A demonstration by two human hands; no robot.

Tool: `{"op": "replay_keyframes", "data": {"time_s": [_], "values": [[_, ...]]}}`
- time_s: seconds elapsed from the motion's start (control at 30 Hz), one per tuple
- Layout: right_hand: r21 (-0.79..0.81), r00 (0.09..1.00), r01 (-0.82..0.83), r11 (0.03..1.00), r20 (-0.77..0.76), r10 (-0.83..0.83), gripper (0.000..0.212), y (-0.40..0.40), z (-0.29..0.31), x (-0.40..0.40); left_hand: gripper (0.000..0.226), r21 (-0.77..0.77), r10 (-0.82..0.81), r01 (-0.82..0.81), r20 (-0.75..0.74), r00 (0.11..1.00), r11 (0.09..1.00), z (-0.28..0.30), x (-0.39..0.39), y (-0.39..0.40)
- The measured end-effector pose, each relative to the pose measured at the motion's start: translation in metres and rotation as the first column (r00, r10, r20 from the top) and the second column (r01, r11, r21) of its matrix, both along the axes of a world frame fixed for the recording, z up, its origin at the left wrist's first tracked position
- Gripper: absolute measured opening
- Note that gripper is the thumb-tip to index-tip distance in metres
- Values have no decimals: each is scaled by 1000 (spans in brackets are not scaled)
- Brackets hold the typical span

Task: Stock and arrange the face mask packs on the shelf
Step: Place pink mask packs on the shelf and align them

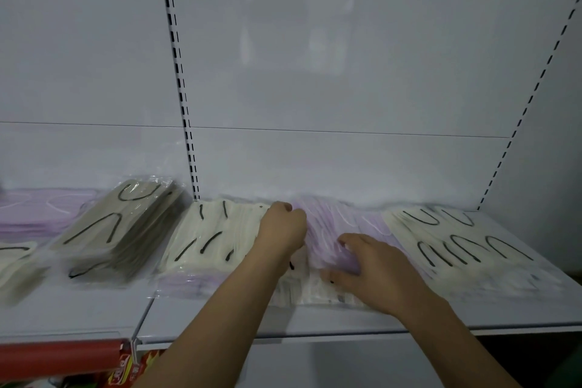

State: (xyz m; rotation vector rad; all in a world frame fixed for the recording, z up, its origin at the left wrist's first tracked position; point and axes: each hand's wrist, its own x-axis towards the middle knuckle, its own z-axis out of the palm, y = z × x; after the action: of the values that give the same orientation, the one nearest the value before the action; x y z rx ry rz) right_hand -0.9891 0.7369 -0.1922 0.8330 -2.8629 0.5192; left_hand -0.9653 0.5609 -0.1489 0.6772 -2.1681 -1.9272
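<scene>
Clear, glossy plastic film wraps every face mask pack on the white metal shelf (315,321), and each pack is a flat rectangular stack of soft pleated masks.

1. Lilac pack (333,230): lies at the centre of the shelf, against the back panel (346,72). White ear loops show through the film. The picture is blurred here, so the pack's edges cannot be traced exactly.
2. Cream pack (214,236): lies just left of the lilac pack, with black ear loops curved across its face. Another lilac pack shows beneath its front edge.
3. Right cream pack (466,246): lies just right of the lilac pack, flat, with several black U-shaped loops.
4. Beige pack (126,224): a thick stack, tilted, well left of centre beside the slotted upright (179,79).
5. Far-left lilac pack (41,214): lies flat at the frame's left edge.

Left hand (282,227): fingers curl over the seam between the cream pack and the lilac pack, at the far edge; whether they pinch the film cannot be told.

Right hand (371,268): fingers spread and nearly straight, pressing flat on the front part of the lilac pack.

Red packaging (126,365) shows below the shelf edge.
</scene>
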Motion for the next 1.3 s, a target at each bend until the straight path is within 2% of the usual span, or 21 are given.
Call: {"op": "replay_keyframes", "data": {"time_s": [0.13,0.23,0.3,0.47,0.53,0.63,0.73,0.83,0.93,1.0,1.03,1.1,1.17,1.2,1.23,1.27,1.3], "values": [[-54,997,27,998,-73,-31,44,1,-1,-3,29,79,55,-50,-63,996,996,3,1,0],[-103,995,32,994,-88,-41,39,1,-1,-3,7,51,88,-84,-85,993,995,-1,3,-2],[-112,993,41,993,-107,-53,39,1,-2,-3,22,91,44,-39,-53,998,995,0,6,1],[-198,980,24,980,-187,-62,26,-3,-7,0,49,252,-186,165,61,981,954,6,4,13],[-196,978,-15,981,-208,-26,20,-10,-10,6,46,283,-188,160,74,979,945,4,0,14],[-224,932,-114,968,-361,27,42,-21,-21,15,39,326,-147,91,154,977,941,3,-6,11],[-228,904,-180,957,-421,70,47,-25,-29,20,39,306,-132,60,222,966,950,-4,-14,6],[-267,932,-280,922,-306,195,55,-24,-30,26,37,211,-111,66,210,971,975,-14,-20,6],[-470,920,-388,793,-149,362,52,-16,-22,32,24,39,-22,18,106,994,999,-21,-19,7],[-625,922,-365,690,-137,363,43,-11,-17,30,16,4,-2,2,-9,1000,1000,-20,-15,6],[-697,942,-314,645,-144,303,36,-8,-13,27,17,-11,-5,4,-65,998,1000,-18,-13,4],[-774,993,-111,623,-117,33,27,-1,-3,15,29,-40,-45,38,-170,984,998,-15,-10,-2],[-748,975,195,634,82,-204,42,7,11,-2,42,-71,-98,82,-259,961,994,-10,-7,-9],[-722,951,307,621,220,-215,56,11,18,-10,46,-87,-115,94,-295,949,992,-9,-7,-13],[-720,934,350,599,320,-160,66,13,24,-18,47,-102,-132,104,-323,937,989,-6,-6,-16],[-742,925,343,576,373,-71,68,14,28,-25,48,-114,-147,114,-345,927,987,-5,-6,-17],[-779,922,309,546,387,31,59,11,31,-30,49,-125,-163,125,-367,916,984,-3,-6,-17]]}}
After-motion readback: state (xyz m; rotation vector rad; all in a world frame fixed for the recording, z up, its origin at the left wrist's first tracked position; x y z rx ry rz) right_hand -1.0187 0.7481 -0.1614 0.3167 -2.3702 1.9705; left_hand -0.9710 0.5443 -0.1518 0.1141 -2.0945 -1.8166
